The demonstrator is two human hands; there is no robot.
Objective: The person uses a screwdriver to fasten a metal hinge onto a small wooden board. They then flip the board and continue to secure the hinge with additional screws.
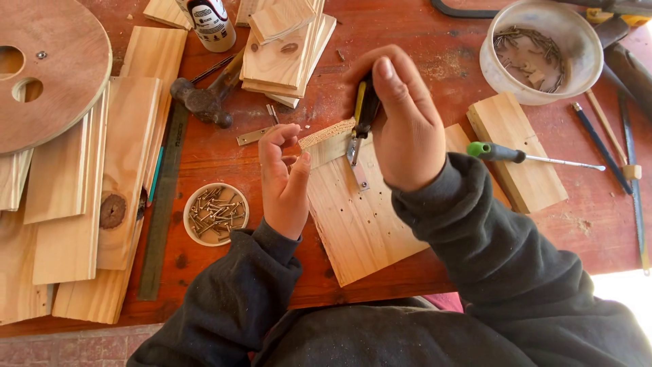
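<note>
Board [356, 224] lies nearest, flat on the surface [224, 153], long axis running away and slightly left. Left hand [284, 178] pinches the near end of a thin strip [327, 133], which runs right and away to the pliers [363, 115]. Right hand [406, 119] is clenched around the pliers, tip pointing down at the board's far edge, probably on the small metal plate [360, 178]. Screw dish [216, 213] sits left of the left hand.

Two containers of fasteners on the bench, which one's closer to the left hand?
The small round tin of screws, just beside the left hand. The big white bowl sits far off, beyond the right hand.
</note>
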